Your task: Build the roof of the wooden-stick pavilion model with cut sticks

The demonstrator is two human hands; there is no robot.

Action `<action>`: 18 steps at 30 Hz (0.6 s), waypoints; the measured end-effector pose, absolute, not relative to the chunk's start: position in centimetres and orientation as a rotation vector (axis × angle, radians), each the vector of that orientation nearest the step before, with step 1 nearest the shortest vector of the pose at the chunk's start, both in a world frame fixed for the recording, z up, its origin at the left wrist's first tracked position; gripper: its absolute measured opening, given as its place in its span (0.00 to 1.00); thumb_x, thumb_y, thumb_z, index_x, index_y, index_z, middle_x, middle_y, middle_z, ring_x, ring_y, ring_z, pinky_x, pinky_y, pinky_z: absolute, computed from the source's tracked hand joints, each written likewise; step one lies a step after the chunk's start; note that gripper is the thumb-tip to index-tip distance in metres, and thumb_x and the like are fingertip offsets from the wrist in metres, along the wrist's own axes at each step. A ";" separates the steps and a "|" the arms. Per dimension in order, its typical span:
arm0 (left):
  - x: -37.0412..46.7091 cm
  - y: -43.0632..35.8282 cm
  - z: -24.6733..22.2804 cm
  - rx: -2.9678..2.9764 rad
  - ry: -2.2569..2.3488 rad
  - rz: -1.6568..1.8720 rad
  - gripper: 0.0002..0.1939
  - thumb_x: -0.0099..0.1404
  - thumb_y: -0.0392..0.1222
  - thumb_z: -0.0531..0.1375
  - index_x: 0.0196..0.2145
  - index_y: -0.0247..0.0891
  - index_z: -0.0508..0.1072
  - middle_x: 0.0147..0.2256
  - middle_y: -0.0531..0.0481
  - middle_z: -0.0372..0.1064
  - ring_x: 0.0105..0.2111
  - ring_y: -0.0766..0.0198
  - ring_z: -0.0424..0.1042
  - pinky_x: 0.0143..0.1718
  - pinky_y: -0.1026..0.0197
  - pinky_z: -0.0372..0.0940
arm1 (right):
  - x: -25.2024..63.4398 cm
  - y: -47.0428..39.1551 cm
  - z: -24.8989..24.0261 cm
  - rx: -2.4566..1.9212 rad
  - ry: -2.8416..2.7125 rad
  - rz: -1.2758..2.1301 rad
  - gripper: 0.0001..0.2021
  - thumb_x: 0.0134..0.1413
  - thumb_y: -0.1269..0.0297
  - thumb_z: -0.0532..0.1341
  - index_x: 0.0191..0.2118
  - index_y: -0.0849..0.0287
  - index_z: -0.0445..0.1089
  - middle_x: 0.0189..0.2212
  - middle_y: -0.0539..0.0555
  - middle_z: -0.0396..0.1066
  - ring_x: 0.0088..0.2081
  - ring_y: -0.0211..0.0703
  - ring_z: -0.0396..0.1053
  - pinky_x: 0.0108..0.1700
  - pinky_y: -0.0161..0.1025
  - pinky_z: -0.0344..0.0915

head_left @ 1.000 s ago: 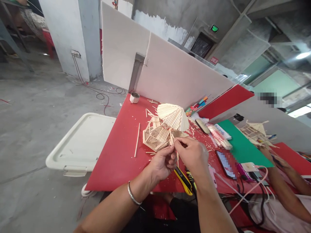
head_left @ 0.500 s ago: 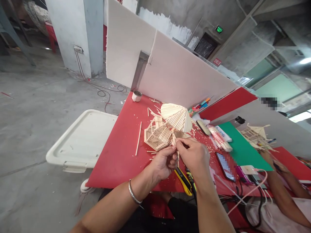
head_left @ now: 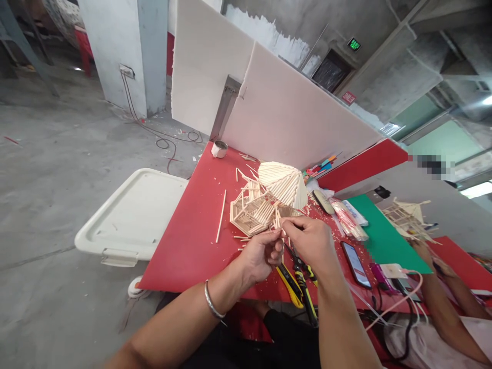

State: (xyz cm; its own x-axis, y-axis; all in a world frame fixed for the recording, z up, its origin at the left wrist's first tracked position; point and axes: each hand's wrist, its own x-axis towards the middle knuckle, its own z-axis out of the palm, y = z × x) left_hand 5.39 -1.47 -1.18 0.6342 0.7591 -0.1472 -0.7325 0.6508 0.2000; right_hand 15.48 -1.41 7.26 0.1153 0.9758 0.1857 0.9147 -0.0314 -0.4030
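Observation:
My left hand (head_left: 260,258), with a silver bangle on its wrist, is closed in a pinch on the lower ends of some short wooden sticks (head_left: 277,219). Fingertips of my right hand (head_left: 310,240) press together on the same sticks, right beside the left ones. Just beyond lies a many-sided model frame (head_left: 248,218) built of thin sticks. A pleated-looking stick roof (head_left: 282,183) stands behind it. One loose stick (head_left: 221,216) lies on the red tabletop (head_left: 180,241). Below my hands are a yellow utility knife (head_left: 290,286) and black-and-yellow pliers (head_left: 303,287).
A roll of tape (head_left: 219,149) sits at the far left corner. To the right are bagged sticks (head_left: 349,219), a phone (head_left: 356,265), cables and a green mat (head_left: 388,246). Another person's arms (head_left: 438,302) reach toward a second stick model (head_left: 405,218). A white bin lid (head_left: 130,215) stands left.
The view has shifted slightly. My right hand has moved a little, uncovering more of the pliers. Both hands keep their pinch on the sticks.

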 end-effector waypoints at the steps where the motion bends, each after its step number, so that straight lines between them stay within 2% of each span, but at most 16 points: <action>1: 5.4 -1.5 -1.2 0.126 0.228 0.856 0.09 0.50 0.40 0.66 0.24 0.32 0.70 0.15 0.57 0.58 0.12 0.76 0.50 0.14 0.70 0.36 | 15.5 -1.4 7.3 -1.983 -1.835 0.198 0.13 0.49 0.55 0.57 0.30 0.53 0.79 0.27 0.49 0.77 0.30 0.42 0.72 0.32 0.34 0.61; 13: 5.4 -1.6 -1.3 0.147 0.241 0.873 0.10 0.50 0.41 0.66 0.25 0.33 0.70 0.15 0.57 0.58 0.13 0.76 0.50 0.15 0.69 0.36 | 15.5 -1.4 7.4 -1.961 -1.864 0.171 0.14 0.49 0.55 0.57 0.30 0.54 0.79 0.25 0.49 0.77 0.27 0.41 0.72 0.30 0.33 0.61; 18: 5.4 -1.5 -1.3 0.159 0.243 0.873 0.11 0.50 0.41 0.67 0.25 0.33 0.70 0.15 0.57 0.58 0.13 0.76 0.50 0.15 0.69 0.35 | 15.5 -1.4 7.3 -1.963 -1.853 0.191 0.14 0.49 0.55 0.57 0.30 0.53 0.79 0.27 0.49 0.77 0.30 0.42 0.72 0.32 0.34 0.63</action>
State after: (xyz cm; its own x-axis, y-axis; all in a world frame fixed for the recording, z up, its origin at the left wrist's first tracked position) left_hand 5.43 -1.55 -1.28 0.6177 0.7728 -0.1460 -0.7368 0.6335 0.2361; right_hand 15.50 -1.37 7.30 0.0965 0.9768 0.1912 0.9174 -0.0127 -0.3978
